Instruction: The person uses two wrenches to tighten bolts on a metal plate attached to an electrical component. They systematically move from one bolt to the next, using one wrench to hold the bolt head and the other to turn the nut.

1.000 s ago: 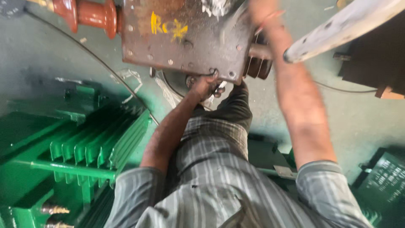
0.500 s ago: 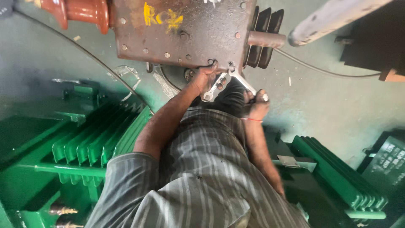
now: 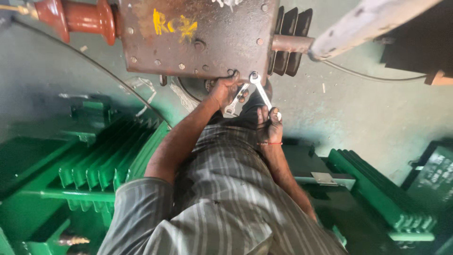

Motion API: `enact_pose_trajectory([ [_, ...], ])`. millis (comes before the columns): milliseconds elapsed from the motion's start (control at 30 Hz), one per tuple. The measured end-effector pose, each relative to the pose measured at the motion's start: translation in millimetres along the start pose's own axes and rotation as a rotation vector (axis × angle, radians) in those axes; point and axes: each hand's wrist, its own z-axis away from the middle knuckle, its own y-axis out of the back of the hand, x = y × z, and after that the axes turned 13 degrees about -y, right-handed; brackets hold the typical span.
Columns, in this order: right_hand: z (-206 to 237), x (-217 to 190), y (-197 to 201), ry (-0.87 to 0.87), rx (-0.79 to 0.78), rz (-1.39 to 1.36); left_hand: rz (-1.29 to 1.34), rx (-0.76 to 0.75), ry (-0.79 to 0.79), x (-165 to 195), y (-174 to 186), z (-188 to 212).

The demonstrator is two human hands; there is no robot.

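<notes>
A rusty brown metal cover (image 3: 198, 42) with bolts along its rim fills the top middle. My left hand (image 3: 225, 90) reaches up to its lower edge and grips a silver spanner (image 3: 234, 103) that points down and left. My right hand (image 3: 270, 125) sits just below and to the right, closed on the lower end of a second silver spanner (image 3: 261, 92). The ring end of that spanner sits on a bolt (image 3: 255, 75) at the cover's lower right corner. The two spanners cross in a V shape. My striped grey shirt (image 3: 226, 203) covers the lower middle.
A red-brown insulator (image 3: 78, 16) sticks out at the top left, and black ribbed insulators (image 3: 288, 42) stand right of the cover. A grey bar (image 3: 368, 23) crosses the top right. Green finned tanks stand at the left (image 3: 104, 160) and right (image 3: 377, 189). A black cable (image 3: 118, 80) lies on the floor.
My right arm came down from the top right and took hold of the second spanner beside my left hand. My left hand stayed at the cover's edge.
</notes>
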Motion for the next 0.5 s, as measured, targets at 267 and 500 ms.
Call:
enact_pose_trajectory([
  [267, -25, -87, -153, 0.274, -0.130, 0.901, 0.007, -0.032, -0.093, 4, -6, 3],
  [500, -68, 3, -296, 0.572, -0.833, 2.225, -0.082, 0.101, -0.052, 15, -21, 8],
])
